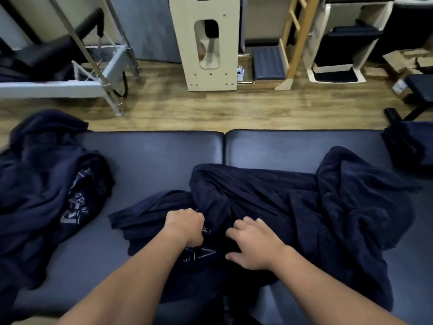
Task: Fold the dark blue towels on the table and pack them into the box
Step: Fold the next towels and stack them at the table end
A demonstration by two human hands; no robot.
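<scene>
A: where's the towel rn?

B: the crumpled dark blue towel (269,207) sits mid-table (152,156). The left hand (186,227) is fisted, bunching cloth under its knuckles. The right hand (254,246) lies on it just beside, fingers (241,225) loosely bent; can't tell if they pinch anything. Another towel heap (44,181) lies well left of both.

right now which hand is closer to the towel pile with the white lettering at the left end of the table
Left. The left hand grips the middle towel, on the side towards that pile; the right hand lies farther away.
</scene>
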